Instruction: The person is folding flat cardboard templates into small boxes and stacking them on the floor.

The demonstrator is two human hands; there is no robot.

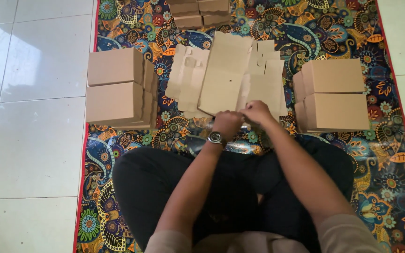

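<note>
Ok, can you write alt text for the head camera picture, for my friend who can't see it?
Seen from above, a seated person's left hand and right hand grip the near edge of a flat cardboard box blank on a colourful patterned mat. Stacks of folded brown boxes sit at the left and right, with more at the top.

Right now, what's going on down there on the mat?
A person sits cross-legged on a patterned mat. Both hands, the left hand with a wristwatch and the right hand, grip the near edge of a flat cardboard blank. Folded boxes are stacked at left, at right and at the far end.
</note>
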